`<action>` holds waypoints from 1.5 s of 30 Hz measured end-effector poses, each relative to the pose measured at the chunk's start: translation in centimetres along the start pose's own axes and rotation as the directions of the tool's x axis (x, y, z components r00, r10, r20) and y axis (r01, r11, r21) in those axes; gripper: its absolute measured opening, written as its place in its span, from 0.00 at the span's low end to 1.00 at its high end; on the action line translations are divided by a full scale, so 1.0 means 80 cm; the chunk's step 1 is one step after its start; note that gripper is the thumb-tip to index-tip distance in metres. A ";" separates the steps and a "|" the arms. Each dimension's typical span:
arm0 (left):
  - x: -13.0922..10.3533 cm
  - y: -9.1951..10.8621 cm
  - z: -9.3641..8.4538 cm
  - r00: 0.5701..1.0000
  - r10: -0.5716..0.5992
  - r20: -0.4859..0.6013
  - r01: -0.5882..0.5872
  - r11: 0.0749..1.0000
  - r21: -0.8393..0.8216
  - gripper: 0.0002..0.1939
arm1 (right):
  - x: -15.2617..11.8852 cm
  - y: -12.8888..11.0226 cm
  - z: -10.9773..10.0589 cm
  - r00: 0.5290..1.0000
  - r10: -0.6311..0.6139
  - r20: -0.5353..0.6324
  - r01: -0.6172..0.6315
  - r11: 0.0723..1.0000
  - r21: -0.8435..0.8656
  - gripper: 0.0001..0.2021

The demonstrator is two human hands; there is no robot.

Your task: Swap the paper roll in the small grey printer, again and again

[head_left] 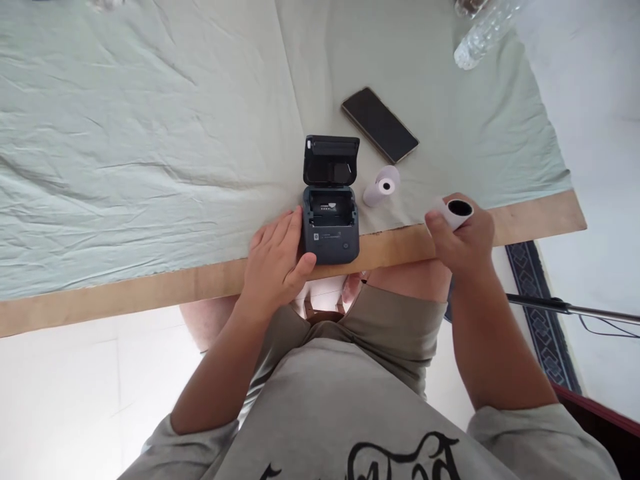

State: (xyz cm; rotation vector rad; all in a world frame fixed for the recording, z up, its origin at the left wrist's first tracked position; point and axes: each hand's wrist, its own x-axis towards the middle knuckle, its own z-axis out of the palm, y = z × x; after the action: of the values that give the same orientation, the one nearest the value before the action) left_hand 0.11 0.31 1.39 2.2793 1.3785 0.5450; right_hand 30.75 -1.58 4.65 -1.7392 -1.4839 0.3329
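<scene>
A small dark portable printer (330, 243) sits at the table's front edge with its lid (331, 160) raised. Its paper bay (333, 208) shows no roll inside. My left hand (274, 257) lies against the printer's left side, fingers stretched out and thumb at its front corner. To the right, my right hand (467, 240) is wrapped round a white paper roll (444, 212) with a wide dark core facing up. Between the printer and that hand, a smaller white paper roll (374, 193) with a narrow core rests on the cloth, its loose end curling up.
A black smartphone (381, 125) lies behind the small roll. At the far right is a clear plastic bottle (483, 40). Pale green cloth (150, 147) covers the table, leaving a bare wooden front edge (125, 290). A dark rod (565, 307) extends at right beyond the table.
</scene>
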 end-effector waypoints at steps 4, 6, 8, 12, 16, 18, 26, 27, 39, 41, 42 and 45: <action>0.000 0.001 -0.002 1.000 0.000 -0.001 0.000 1.000 -0.026 0.54 | 0.012 0.009 0.001 0.993 -0.097 -0.060 0.086 0.984 -0.158 0.13; 0.000 0.001 -0.002 1.000 -0.003 -0.006 0.003 1.000 -0.025 0.55 | 0.018 0.018 0.006 0.994 -0.090 -0.053 0.076 0.971 -0.226 0.12; 0.000 0.002 -0.003 1.000 -0.006 -0.006 0.006 1.000 -0.027 0.55 | 0.025 0.028 0.013 0.998 -0.059 -0.028 0.049 0.959 -0.279 0.12; 0.000 0.002 -0.002 1.000 -0.011 -0.004 0.011 0.999 -0.036 0.54 | 0.032 0.046 0.025 0.995 0.099 -0.023 -0.100 0.919 -0.381 0.20; 0.000 0.000 0.000 1.000 -0.017 -0.013 0.016 0.999 -0.029 0.54 | 0.024 0.050 0.025 1.000 0.021 -0.006 -0.022 0.936 -0.351 0.31; 0.000 0.000 0.000 1.000 -0.018 -0.010 0.018 0.999 -0.028 0.54 | 0.016 0.038 0.023 0.983 -0.174 -0.059 0.144 0.929 -0.340 0.29; 0.000 0.000 0.000 1.000 -0.021 -0.010 0.021 0.999 -0.036 0.51 | 0.015 -0.039 0.070 0.979 -0.176 0.100 0.200 0.919 -0.340 0.20; -0.001 0.001 0.000 1.000 -0.023 -0.009 0.022 0.999 -0.035 0.51 | 0.019 -0.041 0.078 0.983 -0.141 0.116 0.174 0.917 -0.360 0.20; 0.002 0.002 -0.001 0.999 -0.032 0.008 0.032 0.999 -0.031 0.53 | 0.014 -0.014 0.090 0.920 -0.306 0.245 0.330 0.942 -0.065 0.24; 0.001 0.002 -0.001 0.999 -0.036 0.007 0.036 0.999 -0.033 0.53 | 0.010 -0.009 0.097 0.928 -0.312 0.205 0.330 0.942 -0.059 0.21; 0.001 0.002 -0.001 0.999 -0.037 0.009 0.037 0.999 -0.033 0.52 | 0.009 -0.005 0.101 0.936 -0.305 0.178 0.318 0.947 -0.051 0.20; 0.002 0.003 -0.001 0.999 -0.037 0.017 0.037 0.999 -0.029 0.52 | 0.006 0.002 0.107 0.950 -0.278 0.145 0.276 0.961 0.036 0.25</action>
State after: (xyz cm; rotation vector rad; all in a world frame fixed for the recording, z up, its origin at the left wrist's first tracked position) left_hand 0.28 0.36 1.61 2.2260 1.3933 0.5297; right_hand 25.37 2.31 -0.81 -1.4941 -1.8032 0.3301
